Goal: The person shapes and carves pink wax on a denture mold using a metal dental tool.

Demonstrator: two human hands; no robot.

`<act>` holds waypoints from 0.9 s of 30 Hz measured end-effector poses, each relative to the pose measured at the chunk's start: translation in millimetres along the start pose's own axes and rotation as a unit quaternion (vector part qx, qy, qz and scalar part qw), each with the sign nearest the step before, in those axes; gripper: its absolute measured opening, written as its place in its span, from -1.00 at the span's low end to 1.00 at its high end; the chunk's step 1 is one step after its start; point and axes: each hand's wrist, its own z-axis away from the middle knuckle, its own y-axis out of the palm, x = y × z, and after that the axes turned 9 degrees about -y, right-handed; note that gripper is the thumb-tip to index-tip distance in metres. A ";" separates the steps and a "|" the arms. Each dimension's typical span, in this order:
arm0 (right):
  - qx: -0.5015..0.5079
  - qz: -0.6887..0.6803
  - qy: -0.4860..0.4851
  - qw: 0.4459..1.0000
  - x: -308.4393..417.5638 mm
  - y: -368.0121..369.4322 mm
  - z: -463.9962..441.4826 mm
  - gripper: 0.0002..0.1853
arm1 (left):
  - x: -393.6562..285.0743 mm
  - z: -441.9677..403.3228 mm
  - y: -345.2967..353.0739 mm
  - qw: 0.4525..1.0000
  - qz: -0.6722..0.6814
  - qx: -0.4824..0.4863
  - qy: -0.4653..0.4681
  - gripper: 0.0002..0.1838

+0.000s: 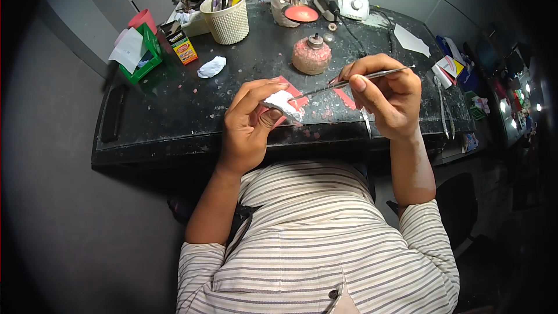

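Note:
My left hand [247, 125] is closed around a white plaster piece [282, 102], shaped like a dental cast, above the front edge of the bench. Between the thumb and fingers of my right hand [388, 97] is a thin metal dental carver [375, 75]. Its left tip reaches the plaster piece; whether they touch I cannot tell. Behind the left hand lies a pink wax sheet [292, 88], partly hidden. Another pink wax strip [344, 97] sits beside my right hand, with a metal blade [365, 123] below it.
A wax-spattered burner [311, 58] stands behind my hands. Another white plaster piece [211, 67] lies left, near a small box [181, 46], a green bin [150, 58] and a tool basket [228, 24]. A corded handpiece [326, 0] is at the back. Tongs [444, 107] lie right.

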 end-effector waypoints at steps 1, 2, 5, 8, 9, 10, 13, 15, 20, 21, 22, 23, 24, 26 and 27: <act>0.000 0.000 0.000 1.000 0.5 -1.0 -0.3 -0.88 | 1.1 -0.1 0.1 1.000 0.002 -0.004 0.000 -0.66; -0.019 -0.019 0.018 0.999 1.5 -2.0 -1.3 -0.90 | 2.6 0.3 -1.2 1.000 0.002 -0.004 0.001 -0.66; -0.067 -0.013 0.029 0.997 -7.6 -9.5 -11.9 -0.86 | 6.7 1.1 -6.3 0.999 0.023 0.006 -0.024 -0.64; -0.113 -0.010 0.061 0.992 -31.2 -25.4 -32.6 -0.83 | 10.1 1.9 -11.4 0.985 0.137 0.014 -0.105 -0.64; -0.129 -0.011 0.087 0.988 -41.9 -31.8 -36.7 -0.83 | 13.7 1.8 -14.4 0.980 0.160 0.019 -0.112 -0.63; -0.144 -0.011 0.114 0.983 -52.9 -38.5 -38.1 -0.83 | 14.3 1.0 -16.1 0.975 0.184 0.024 -0.120 -0.63; -0.193 -0.068 0.180 0.962 -71.9 -43.6 -38.7 -0.83 | 6.6 -0.9 -11.7 0.952 0.272 0.014 -0.138 -0.61; -0.208 -0.071 0.186 0.957 -72.4 -43.2 -36.0 -0.82 | 6.4 -1.7 -16.9 0.946 0.291 0.037 -0.139 -0.60; -0.207 -0.087 0.218 0.950 -75.3 -50.3 -30.2 -0.83 | 0.5 -5.2 -20.7 0.925 0.334 0.034 -0.178 -0.47; -0.209 -0.089 0.219 0.949 -77.1 -50.6 -29.7 -0.84 | 3.0 -5.4 -22.2 0.914 0.358 0.023 -0.192 -0.48; -0.210 -0.087 0.217 0.949 -78.0 -51.2 -28.7 -0.84 | 4.5 -5.9 -23.3 0.914 0.358 0.025 -0.191 -0.48; -0.209 -0.092 0.217 0.949 -78.9 -51.6 -27.5 -0.84 | 5.6 -6.2 -24.6 0.903 0.385 0.011 -0.191 -0.51; -0.207 -0.097 0.218 0.949 -79.0 -51.8 -27.1 -0.84 | 7.2 -6.5 -26.1 0.892 0.410 -0.003 -0.191 -0.53; -0.209 -0.095 0.213 0.950 -78.0 -51.0 -26.5 -0.85 | 12.3 -7.3 -28.1 0.893 0.404 -0.022 -0.197 -0.53; -0.209 -0.097 0.212 0.950 -78.9 -51.7 -26.3 -0.85 | 13.6 -8.2 -28.1 0.886 0.409 -0.043 -0.213 -0.48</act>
